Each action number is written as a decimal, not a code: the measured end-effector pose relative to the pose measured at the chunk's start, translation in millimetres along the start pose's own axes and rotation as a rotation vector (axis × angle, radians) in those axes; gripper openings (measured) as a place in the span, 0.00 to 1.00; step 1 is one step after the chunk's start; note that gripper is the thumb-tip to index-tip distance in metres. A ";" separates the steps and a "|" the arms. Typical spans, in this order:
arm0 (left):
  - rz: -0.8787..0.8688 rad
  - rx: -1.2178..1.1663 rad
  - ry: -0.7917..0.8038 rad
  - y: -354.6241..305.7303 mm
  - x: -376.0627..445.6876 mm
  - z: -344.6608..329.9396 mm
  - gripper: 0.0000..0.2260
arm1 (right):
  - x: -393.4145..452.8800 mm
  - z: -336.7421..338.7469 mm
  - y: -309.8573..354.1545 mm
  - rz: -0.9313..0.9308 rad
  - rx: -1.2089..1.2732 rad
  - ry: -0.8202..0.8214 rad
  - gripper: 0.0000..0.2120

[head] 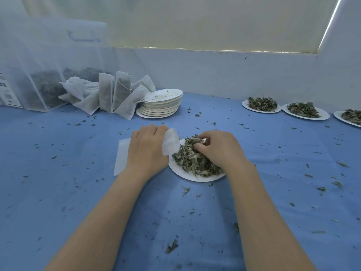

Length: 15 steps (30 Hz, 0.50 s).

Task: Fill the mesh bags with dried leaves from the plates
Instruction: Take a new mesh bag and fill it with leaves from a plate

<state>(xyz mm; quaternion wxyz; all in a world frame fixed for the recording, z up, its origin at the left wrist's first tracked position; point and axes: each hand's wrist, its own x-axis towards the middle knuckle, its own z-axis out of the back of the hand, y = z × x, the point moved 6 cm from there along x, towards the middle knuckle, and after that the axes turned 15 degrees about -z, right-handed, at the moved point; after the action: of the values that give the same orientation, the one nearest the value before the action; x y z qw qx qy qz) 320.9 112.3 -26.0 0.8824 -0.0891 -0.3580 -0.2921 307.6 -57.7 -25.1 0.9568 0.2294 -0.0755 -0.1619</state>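
Left hand (145,151) holds mesh bag (170,141); right hand (216,148) grips leaves (192,160)

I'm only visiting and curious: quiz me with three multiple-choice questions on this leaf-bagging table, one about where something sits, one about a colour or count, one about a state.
1. Where is the stack of empty plates?
A. beside the filled mesh bags
B. on the floor
C. under the right hand

2. What colour is the table cover?
A. red
B. blue
C. black

3. What is the left hand doing?
A. lying flat and empty
B. lifting a plate
C. holding a white mesh bag

Answers: 1 A, the stack touches the leaning bags at the back left. 2 B, the cloth is blue throughout. 3 C, its fingers grip the bag while the right hand gathers dried leaves on the near plate.
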 end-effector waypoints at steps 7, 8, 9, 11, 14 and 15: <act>0.009 -0.022 0.005 3.5 -2.7 -6.6 0.21 | 2.7 11.2 1.3 0.067 0.154 -0.067 0.10; 0.010 -0.025 0.009 3.9 -2.9 -7.6 0.21 | 2.4 15.2 1.5 0.080 0.186 -0.093 0.10; 0.015 -0.028 0.010 4.6 -3.2 -8.3 0.21 | 2.0 18.8 2.2 0.097 0.207 -0.111 0.10; 0.027 -0.032 0.005 6.3 -2.4 -8.8 0.22 | 0.8 23.6 5.6 0.136 0.238 -0.127 0.09; 0.022 -0.038 -0.009 7.4 0.1 -9.0 0.22 | -2.3 25.0 16.6 0.206 0.226 -0.101 0.09; 0.015 -0.036 -0.017 7.1 1.3 -9.0 0.21 | -3.4 23.5 20.8 0.225 0.204 -0.081 0.09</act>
<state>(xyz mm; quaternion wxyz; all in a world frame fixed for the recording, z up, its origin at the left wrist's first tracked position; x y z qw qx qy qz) 331.0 114.2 -31.3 0.8797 -0.1101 -0.3594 -0.2912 304.9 -48.7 5.1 0.9368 0.3088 -0.1553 -0.0541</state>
